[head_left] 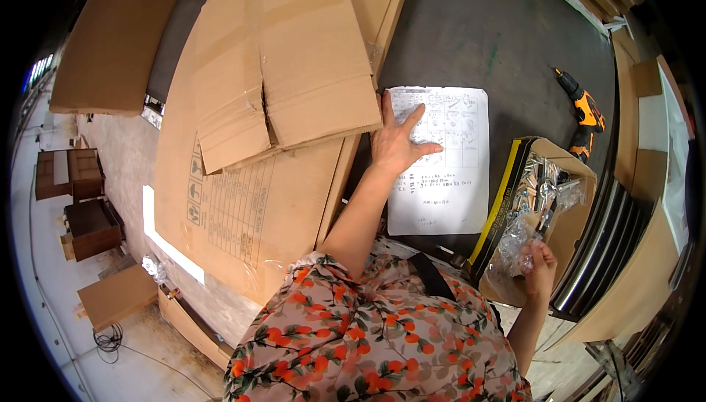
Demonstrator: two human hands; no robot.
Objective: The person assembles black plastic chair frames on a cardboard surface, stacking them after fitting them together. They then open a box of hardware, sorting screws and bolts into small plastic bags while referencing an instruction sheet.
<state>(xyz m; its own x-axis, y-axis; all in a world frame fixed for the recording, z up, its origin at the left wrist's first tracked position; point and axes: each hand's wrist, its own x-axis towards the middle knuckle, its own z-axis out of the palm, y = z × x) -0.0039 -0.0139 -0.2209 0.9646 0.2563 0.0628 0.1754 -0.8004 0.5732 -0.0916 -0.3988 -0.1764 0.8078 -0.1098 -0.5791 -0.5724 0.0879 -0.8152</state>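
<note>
The left hand [397, 143], at the centre of the frame, lay open with fingers spread on a white paper sheet marked with a grid [456, 189], itself on the dark grey desk [456, 42]. At lower right, the right hand [541, 268] reached into an open brown cardboard box with a black-and-yellow side [570, 229], fingers curled against crumpled clear plastic [507, 246]; whether they gripped it could not be told. An orange-and-black cordless drill [586, 108] lay at upper right, a large flat brown cardboard carton [290, 200] left of centre.
</note>
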